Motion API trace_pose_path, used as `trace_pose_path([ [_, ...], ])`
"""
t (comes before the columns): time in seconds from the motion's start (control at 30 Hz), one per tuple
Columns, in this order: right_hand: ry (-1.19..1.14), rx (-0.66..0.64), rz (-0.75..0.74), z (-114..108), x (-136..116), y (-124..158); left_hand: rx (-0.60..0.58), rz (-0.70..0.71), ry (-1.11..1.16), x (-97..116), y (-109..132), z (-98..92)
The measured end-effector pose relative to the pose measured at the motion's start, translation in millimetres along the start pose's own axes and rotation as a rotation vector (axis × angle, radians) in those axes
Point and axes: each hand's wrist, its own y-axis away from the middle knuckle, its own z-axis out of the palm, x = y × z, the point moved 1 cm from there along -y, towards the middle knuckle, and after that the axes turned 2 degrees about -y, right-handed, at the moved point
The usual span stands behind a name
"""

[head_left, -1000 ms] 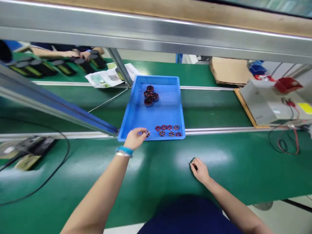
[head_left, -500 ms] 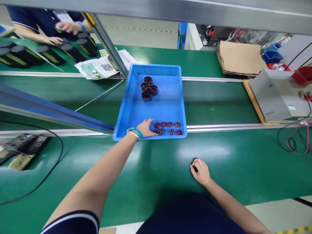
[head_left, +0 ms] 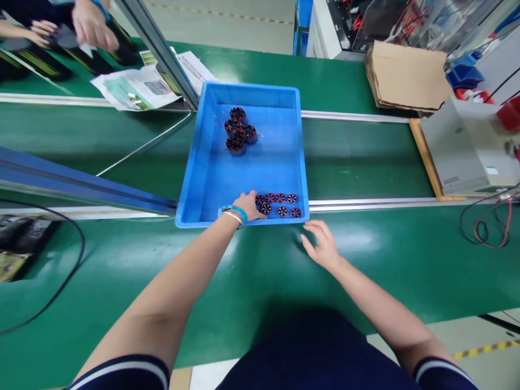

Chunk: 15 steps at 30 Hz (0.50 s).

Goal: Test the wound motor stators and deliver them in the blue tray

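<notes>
Inside the front of a blue tray (head_left: 190,179), my left hand (head_left: 247,206) reaches to the left end of two short rows of small copper-wound stator rings (head_left: 280,198). Its fingers and thumb are spread at the nearest rings and partly cover them. My right hand (head_left: 322,245) hovers over the green bench by the tray's front right corner. Its fingers are apart, and nothing shows in them. Farther back in the tray stands a cluster of several taller wound stators (head_left: 235,145) with thin wire ends sticking out.
A metal post (head_left: 162,51) rises behind the tray's left side, beside printed sheets (head_left: 136,89). Across the bench a co-worker's hand (head_left: 93,27) is over black cylinders. Cardboard sheets (head_left: 406,70) and a grey box (head_left: 463,146) stand at right. A black cable (head_left: 81,254) curves at left.
My right hand has moved forward and slightly left, from the bench to the tray's corner, and its curled fingers have opened. My left hand stays at the rings. The view has shifted a little.
</notes>
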Motion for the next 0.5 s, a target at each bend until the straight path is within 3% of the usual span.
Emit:
trace_pose_path([
  [0.1, 0.272, -0.346, -0.118, 13.1, -7.7, -84.7, 0.007, -0.003, 0.018, 5.9, -0.7, 0.6],
  [0.2, 0.624, -0.703, -0.048, 29.5, -8.2, -138.3, 0.051, 0.030, 0.039, 8.3, -3.8, 2.4],
  [0.3, 0.777, -0.935, -0.023, 42.8, -8.8, -155.9, 0.063, 0.031, 0.016, 7.9, -6.4, 4.5],
  [0.5, 0.607, -1.026, 0.108, 47.6, -4.8, -152.3, 0.102, 0.062, 0.080, 5.3, -13.4, 10.2],
])
